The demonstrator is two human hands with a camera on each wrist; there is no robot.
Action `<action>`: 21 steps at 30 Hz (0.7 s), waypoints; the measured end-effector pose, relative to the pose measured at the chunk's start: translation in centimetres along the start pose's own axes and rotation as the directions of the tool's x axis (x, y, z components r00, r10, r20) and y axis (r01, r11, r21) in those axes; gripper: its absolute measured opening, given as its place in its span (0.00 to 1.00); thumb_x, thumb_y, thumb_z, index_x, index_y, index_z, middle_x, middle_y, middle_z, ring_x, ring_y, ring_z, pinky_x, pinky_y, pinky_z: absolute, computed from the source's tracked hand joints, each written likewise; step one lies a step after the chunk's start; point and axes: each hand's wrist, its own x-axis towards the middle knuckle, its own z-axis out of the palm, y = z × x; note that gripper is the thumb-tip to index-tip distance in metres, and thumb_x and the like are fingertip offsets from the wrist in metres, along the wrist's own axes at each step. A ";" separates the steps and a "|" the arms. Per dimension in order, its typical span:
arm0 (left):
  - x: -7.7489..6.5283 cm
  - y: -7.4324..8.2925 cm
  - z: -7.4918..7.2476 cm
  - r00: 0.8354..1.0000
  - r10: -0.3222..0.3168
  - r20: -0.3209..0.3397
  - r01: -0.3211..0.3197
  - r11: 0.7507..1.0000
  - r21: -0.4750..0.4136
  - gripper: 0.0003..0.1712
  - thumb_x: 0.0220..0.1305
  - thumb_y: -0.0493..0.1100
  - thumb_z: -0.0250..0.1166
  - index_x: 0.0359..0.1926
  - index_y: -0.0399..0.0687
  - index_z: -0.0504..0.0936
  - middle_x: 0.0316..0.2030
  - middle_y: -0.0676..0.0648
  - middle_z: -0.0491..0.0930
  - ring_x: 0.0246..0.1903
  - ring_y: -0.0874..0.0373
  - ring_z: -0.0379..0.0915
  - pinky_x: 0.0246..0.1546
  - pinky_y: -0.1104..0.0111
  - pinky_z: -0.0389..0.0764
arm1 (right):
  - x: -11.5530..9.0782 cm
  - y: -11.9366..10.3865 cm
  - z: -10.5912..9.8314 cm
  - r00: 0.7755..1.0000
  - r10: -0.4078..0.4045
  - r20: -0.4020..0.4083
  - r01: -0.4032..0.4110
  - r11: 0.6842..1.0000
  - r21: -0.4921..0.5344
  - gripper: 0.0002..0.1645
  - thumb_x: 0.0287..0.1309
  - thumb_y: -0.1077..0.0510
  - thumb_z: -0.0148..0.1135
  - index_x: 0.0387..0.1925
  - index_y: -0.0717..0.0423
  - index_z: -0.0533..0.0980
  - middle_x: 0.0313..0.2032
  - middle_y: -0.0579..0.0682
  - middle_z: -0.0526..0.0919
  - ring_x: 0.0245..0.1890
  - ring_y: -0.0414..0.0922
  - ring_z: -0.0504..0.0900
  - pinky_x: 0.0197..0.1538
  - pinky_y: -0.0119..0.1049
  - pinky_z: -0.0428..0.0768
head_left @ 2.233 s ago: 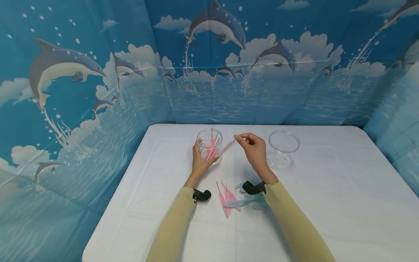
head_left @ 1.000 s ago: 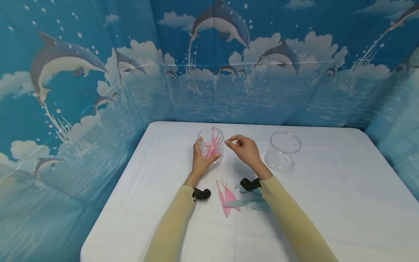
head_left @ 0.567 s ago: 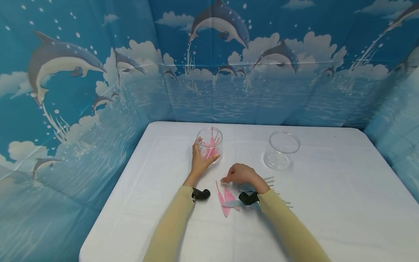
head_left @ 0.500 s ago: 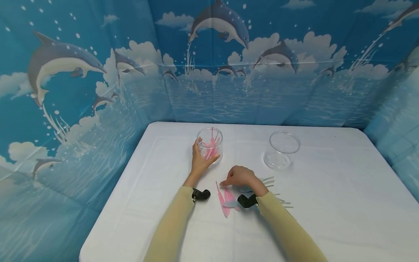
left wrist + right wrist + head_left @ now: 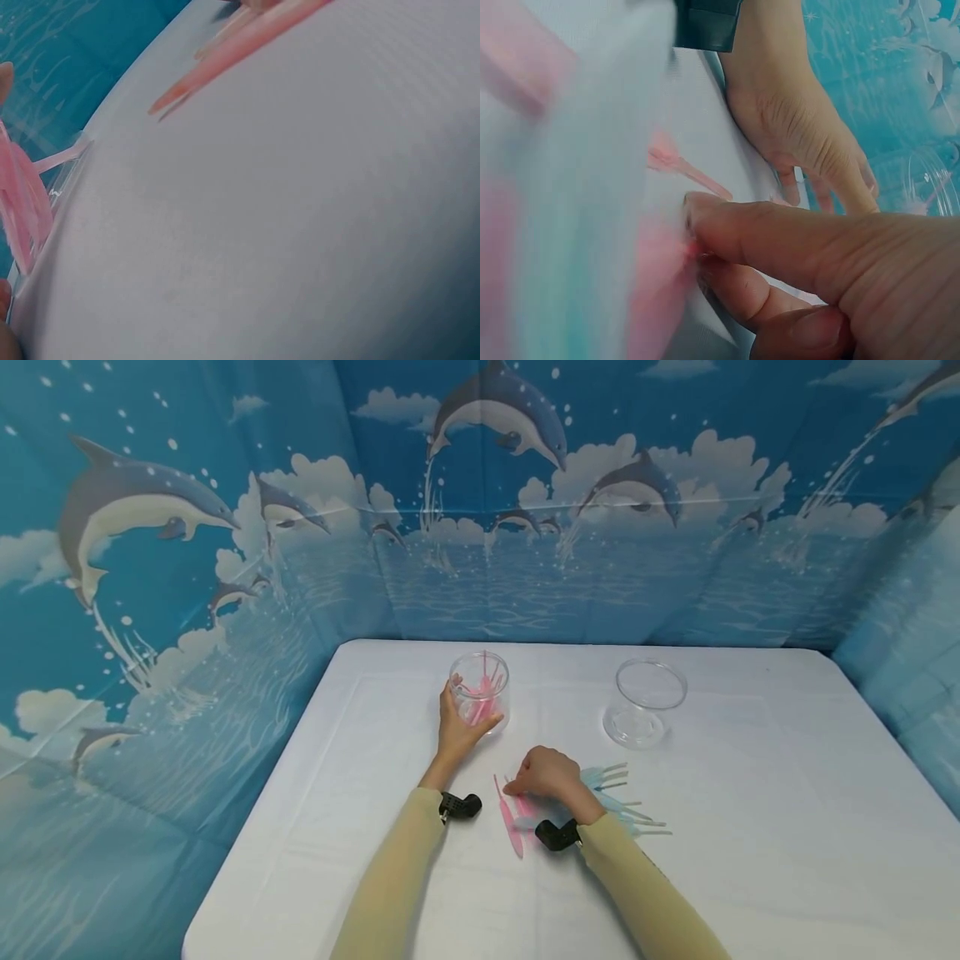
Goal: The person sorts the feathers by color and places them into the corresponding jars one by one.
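My left hand (image 5: 457, 731) grips a clear glass jar (image 5: 502, 703) at the back left of the table, its thumb along the near side. Several pink feathers (image 5: 486, 693) stand in that jar, stems up. Over the feather pile, my right hand (image 5: 547, 772) pinches the stem of a pink feather (image 5: 656, 300) between thumb and forefinger. Just left of it another pink feather (image 5: 512, 831) lies flat. Several light-blue feathers (image 5: 611, 802) are spread under the right wrist, partly hidden by it; a pale blue one blurs across the right wrist view.
A second glass jar (image 5: 637, 727) stands at the back right with nothing seen inside. The table (image 5: 787, 827) has a white cover. Dolphin-printed blue cloth (image 5: 487, 585) hangs right behind its back edge and at both sides.
My right hand released a pink feather at the left jar, then came back to the pile and pinched another pink feather's stem. The left hand stayed on the jar.
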 end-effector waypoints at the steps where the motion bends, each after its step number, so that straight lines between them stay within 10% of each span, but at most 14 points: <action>1: 0.0 0.0 0.0 1.000 0.003 -0.001 -0.003 1.000 -0.002 0.64 0.44 0.50 0.78 0.73 0.54 0.44 0.69 0.48 0.52 0.67 0.52 0.50 0.64 0.56 0.55 | 0.0 0.0 0.0 1.000 0.000 -0.001 0.000 1.000 0.008 0.18 0.40 0.42 0.75 0.13 0.47 0.78 0.14 0.41 0.74 0.16 0.40 0.69 0.20 0.35 0.64; 21: -0.2 -0.1 0.0 1.000 -0.003 0.008 0.003 1.000 0.001 0.63 0.45 0.51 0.77 0.73 0.57 0.44 0.69 0.51 0.52 0.66 0.54 0.50 0.64 0.55 0.55 | 0.1 1.1 0.1 0.997 -0.070 0.021 0.066 0.983 0.174 0.20 0.42 0.51 0.69 0.06 0.51 0.72 0.08 0.39 0.61 0.10 0.36 0.56 0.15 0.30 0.53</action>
